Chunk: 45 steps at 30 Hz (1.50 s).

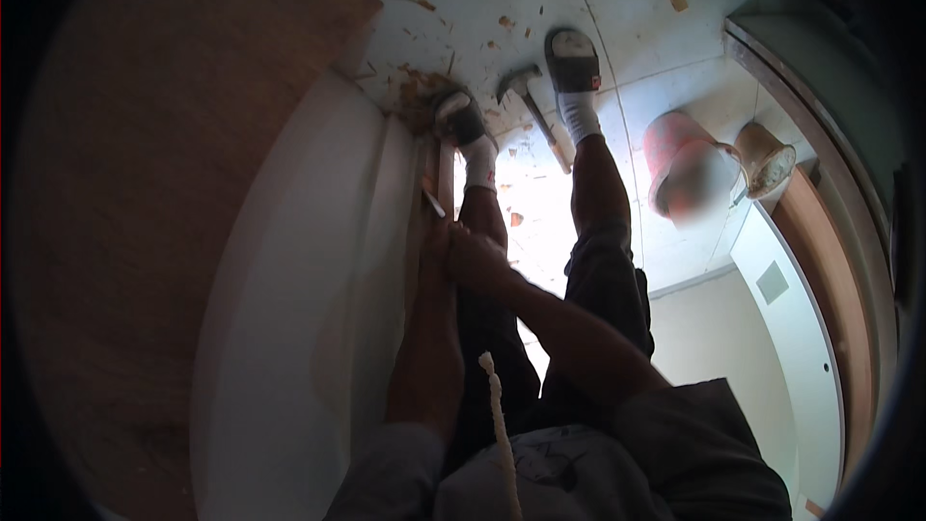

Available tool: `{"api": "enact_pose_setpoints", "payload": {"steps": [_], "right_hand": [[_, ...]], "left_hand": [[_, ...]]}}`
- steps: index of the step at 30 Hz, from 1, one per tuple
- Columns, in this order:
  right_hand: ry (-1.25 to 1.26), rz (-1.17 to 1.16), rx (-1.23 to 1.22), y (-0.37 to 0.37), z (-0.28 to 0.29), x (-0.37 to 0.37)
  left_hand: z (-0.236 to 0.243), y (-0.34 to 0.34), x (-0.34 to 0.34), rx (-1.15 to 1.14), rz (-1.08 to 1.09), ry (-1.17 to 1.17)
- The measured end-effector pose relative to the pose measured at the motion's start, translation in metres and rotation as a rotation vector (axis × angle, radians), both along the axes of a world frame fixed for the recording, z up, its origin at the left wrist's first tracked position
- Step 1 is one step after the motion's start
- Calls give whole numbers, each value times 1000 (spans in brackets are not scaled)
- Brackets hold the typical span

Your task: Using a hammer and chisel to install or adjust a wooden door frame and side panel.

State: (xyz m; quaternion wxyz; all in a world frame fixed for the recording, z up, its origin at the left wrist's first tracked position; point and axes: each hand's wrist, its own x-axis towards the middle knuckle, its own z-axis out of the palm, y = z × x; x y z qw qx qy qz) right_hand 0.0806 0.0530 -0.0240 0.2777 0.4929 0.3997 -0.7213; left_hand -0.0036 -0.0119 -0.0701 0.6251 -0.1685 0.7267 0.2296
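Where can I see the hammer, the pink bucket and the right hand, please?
Hammer [543, 123]: head view, on its handle.
Pink bucket [672, 144]: head view, on its outer wall.
Right hand [476, 258]: head view, on the back of the hand.

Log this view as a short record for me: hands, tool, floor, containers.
Hands: left hand and right hand close together; grip unclear
Tool: slim pale tool at the hands, type unclear
Floor: hammer lying between left slipper and right slipper; scattered debris
Containers: pink bucket, smaller brown bucket beside it
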Motion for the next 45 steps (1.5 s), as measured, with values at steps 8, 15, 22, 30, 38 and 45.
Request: {"api": "enact_pose_setpoints", "payload": {"steps": [8, 15, 22, 30, 38, 45], "right_hand": [[-136, -54, -113, 5, -18, 5], [-107, -60, 38, -31, -30, 12], [149, -23, 48, -5, -23, -24], [27, -418, 1, -23, 48, 12], [-38, -209, 3, -6, 70, 16], [5, -169, -113, 13, 57, 19]], "left_hand": [[-30, -20, -11, -225, 5, -301], [-48, -124, 3, -234, 247, -364], [-55, -73, -64, -162, 68, -46], [32, -21, -7, -252, 122, -102], [53, -9, 3, -502, 291, -176], [50, -4, 9, -501, 233, -117]]}}
